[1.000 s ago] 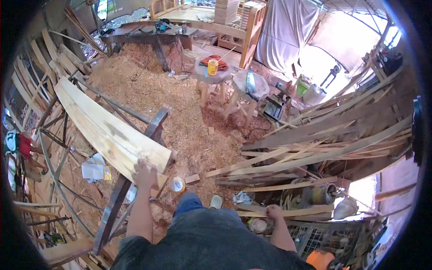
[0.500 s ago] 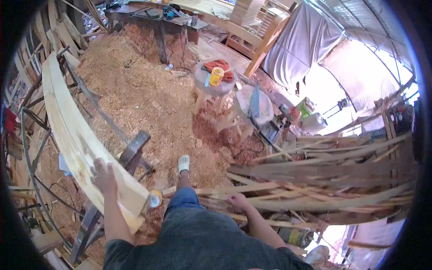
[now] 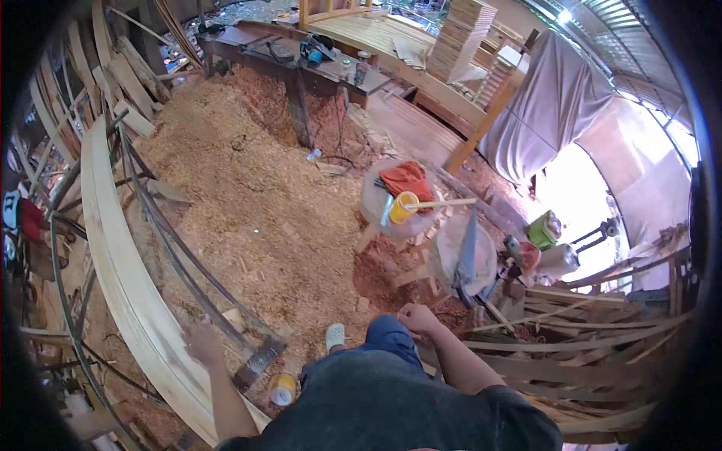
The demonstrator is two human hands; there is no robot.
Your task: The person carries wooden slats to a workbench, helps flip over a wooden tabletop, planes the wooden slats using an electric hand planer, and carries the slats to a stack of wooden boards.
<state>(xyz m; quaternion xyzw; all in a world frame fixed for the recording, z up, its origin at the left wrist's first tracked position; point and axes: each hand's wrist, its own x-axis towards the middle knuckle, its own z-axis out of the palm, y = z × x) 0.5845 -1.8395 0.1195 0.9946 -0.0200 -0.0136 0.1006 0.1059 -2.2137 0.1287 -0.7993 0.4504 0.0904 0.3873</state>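
A long pale wooden board (image 3: pixel 139 278), with a groove along its length, rests across metal stands on the left. My left hand (image 3: pixel 203 346) is at the board's right edge, slightly blurred, with its fingers loosely extended and nothing seen in them; whether it touches the wood I cannot tell. My right hand (image 3: pixel 418 319) is in front of my right thigh, its fingers curled together. What those fingers hold, if anything, is hidden. A yellow-and-white roll or tin (image 3: pixel 283 389) is near the board's near end, beside a dark metal bracket (image 3: pixel 259 362).
Wood shavings (image 3: pixel 263 218) cover the ground. Ahead stands a round stool (image 3: pixel 372 199) with a yellow cup (image 3: pixel 404 207) and red cloth (image 3: pixel 406 179). Another stool (image 3: pixel 481 259) carries a handsaw (image 3: pixel 468 252). Timber strips (image 3: pixel 579 346) lie right; a workbench (image 3: pixel 256 56) with tools stands behind.
My view has turned and moved forward along the board. My left hand has shifted from lying on the board's face to its right edge. My right hand has moved in front of my thigh, still curled.
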